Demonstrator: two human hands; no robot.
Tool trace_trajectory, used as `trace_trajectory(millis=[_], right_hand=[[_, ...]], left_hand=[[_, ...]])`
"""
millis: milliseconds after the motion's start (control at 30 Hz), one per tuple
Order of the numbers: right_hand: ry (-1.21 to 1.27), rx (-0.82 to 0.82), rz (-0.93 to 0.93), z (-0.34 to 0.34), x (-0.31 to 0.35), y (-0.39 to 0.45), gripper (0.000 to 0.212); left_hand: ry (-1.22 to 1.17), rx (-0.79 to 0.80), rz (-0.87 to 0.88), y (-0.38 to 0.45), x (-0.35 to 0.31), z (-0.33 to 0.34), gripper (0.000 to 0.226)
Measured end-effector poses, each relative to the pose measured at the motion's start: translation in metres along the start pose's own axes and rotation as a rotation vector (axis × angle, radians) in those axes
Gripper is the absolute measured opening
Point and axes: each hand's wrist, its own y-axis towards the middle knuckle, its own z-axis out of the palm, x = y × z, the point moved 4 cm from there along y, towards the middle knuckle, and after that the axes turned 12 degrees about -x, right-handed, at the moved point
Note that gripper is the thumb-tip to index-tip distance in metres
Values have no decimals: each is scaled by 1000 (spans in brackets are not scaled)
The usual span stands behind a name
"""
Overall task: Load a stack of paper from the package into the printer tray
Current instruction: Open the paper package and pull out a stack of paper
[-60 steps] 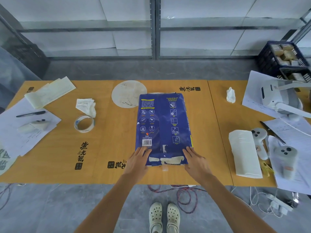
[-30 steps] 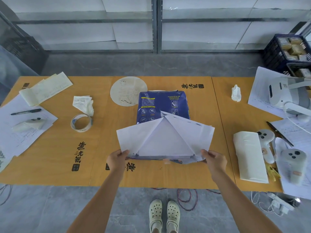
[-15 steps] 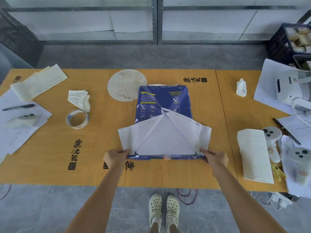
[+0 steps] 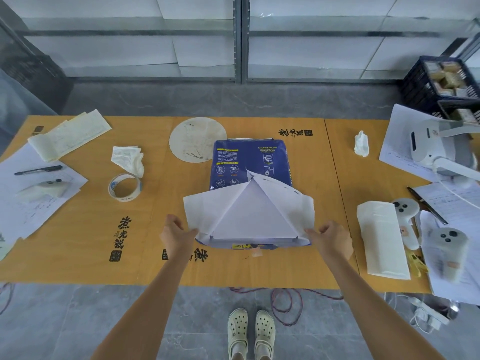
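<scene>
Head view. Blue paper package [image 4: 250, 162]: laid flat at the middle of the desk [image 4: 85, 245], its near end by the front edge. Wrapper flaps [image 4: 249, 211]: sealed two seconds ago, now unfolded and spread wide, the paper stack exposed for removal. Left hand [image 4: 176, 236] and right hand [image 4: 331, 239]: fingers pinched on the flap corners. Printer tray: not seen.

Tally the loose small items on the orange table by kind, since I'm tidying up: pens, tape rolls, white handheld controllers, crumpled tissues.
Black pens: 2
Clear tape rolls: 1
White handheld controllers: 3
Crumpled white tissues: 2
Total: 8
</scene>
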Motion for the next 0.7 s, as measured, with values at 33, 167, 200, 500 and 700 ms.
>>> trace_trajectory(millis=[33, 167, 200, 500, 700], right_hand=[[-46, -29, -51, -3, 3, -2, 25], [-130, 9, -207, -3, 16, -10, 15], [-134, 32, -215, -2, 19, -12, 12], [-14, 236, -39, 1, 27, -26, 15], [-34, 211, 0, 3, 27, -29, 10]], left_hand=[[19, 28, 63, -1, -3, -1, 28], [3, 133, 127, -7, -11, -1, 9], [2, 159, 106, -8, -11, 0, 7], [-6, 390, -80, -18, -8, 7, 10], [-23, 335, -115, -23, -5, 12, 20]])
